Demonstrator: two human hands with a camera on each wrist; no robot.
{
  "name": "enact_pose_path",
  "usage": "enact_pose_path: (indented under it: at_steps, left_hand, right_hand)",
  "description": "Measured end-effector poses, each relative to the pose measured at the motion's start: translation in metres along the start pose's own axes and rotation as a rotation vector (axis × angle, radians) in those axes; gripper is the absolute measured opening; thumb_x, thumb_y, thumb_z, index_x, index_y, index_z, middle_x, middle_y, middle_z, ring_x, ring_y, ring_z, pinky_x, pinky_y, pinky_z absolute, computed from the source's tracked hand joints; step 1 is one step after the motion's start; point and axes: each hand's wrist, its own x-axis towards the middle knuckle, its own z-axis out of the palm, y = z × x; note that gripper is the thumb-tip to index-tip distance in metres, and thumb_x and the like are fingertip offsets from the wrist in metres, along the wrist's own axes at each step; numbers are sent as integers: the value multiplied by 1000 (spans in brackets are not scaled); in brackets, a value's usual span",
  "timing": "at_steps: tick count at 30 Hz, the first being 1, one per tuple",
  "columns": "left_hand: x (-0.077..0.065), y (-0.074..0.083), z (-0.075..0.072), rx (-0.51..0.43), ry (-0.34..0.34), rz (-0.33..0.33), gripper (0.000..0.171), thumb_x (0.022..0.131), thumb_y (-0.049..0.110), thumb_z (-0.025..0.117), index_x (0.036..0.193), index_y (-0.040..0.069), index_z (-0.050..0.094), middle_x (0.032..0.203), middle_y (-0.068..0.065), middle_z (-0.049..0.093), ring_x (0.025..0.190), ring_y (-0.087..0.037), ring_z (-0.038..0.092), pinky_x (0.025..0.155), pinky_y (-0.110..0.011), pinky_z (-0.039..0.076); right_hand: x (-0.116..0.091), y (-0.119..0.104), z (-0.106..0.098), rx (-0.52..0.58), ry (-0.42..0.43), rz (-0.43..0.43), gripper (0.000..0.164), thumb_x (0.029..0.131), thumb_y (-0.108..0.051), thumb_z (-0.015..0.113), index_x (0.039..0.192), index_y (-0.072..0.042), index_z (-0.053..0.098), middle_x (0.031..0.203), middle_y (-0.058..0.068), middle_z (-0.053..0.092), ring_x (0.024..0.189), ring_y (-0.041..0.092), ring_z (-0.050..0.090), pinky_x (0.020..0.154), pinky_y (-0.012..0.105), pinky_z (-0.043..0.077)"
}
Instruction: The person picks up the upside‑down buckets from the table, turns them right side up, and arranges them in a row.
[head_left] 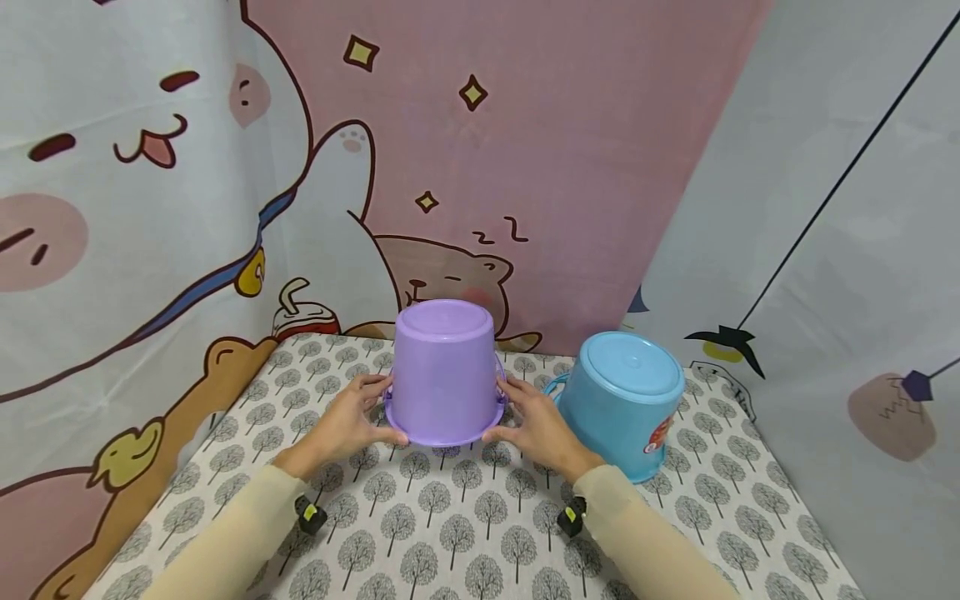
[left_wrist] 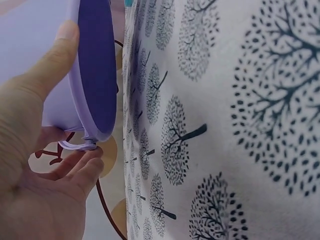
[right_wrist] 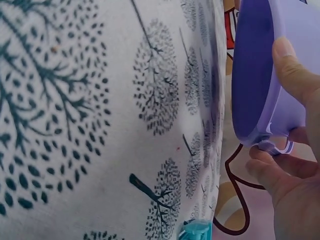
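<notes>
A purple bucket (head_left: 444,375) is held upside down between both hands, its base up and its open mouth facing the tabletop. My left hand (head_left: 347,423) grips the rim on the left side. In the left wrist view the thumb lies along the rim and the other fingers are by the handle joint (left_wrist: 90,142). The right hand (head_left: 542,427) grips the opposite side, thumb on the rim and fingers around the other handle joint (right_wrist: 265,144). Both wrist views show the dark inside of the bucket and a gap between its rim and the cloth.
A light blue bucket (head_left: 618,408) with a red sticker stands upside down, tilted, to the right, close by the right hand. The table has a tree-print cloth (head_left: 457,533). Cartoon-print curtains (head_left: 570,167) hang behind and at both sides.
</notes>
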Motion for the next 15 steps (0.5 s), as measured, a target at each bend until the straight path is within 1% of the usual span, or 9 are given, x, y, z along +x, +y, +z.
enact_pose_path:
  at_steps: [2,4,8,11,13,15]
  left_hand:
    - [-1,1,-1,-21,9,8,130,75,43,110,178,1,41,183,-32,37,162,-62,51,131,-62,52]
    - [-2,2,-1,-44,13,11,128,77,42,109,178,1,42,182,-32,38,160,-64,52,129,-62,54]
    - [-4,3,-1,-90,26,0,119,81,37,108,178,7,45,181,-30,42,157,-64,56,126,-62,57]
    - [-5,4,-1,-112,40,12,113,83,32,107,177,10,48,180,-29,46,156,-61,59,126,-62,58]
    - [-5,5,0,-135,44,23,113,83,28,107,177,10,47,179,-28,49,156,-59,60,127,-61,58]
    - [-5,6,0,-162,43,33,113,84,25,106,178,8,45,179,-28,50,158,-56,60,128,-60,57]
  right_hand:
    - [-1,-2,-2,7,15,-3,110,84,-41,104,175,-8,50,184,25,45,168,53,48,136,68,48]
    - [-2,-2,-3,23,27,6,110,85,-41,104,175,-10,51,185,23,44,167,52,50,134,66,50]
    - [-3,-2,-5,96,57,26,106,85,-40,103,174,-13,54,184,23,45,159,51,61,127,61,59]
    - [-4,-2,-7,159,93,5,100,86,-37,103,170,-9,57,178,24,54,151,49,68,122,58,63]
    - [-3,-2,-8,190,123,-27,94,86,-33,102,166,-7,60,172,23,62,151,47,70,122,56,64]
    - [-3,-3,-8,196,156,-65,86,86,-30,102,160,-5,64,166,21,68,152,44,69,122,53,63]
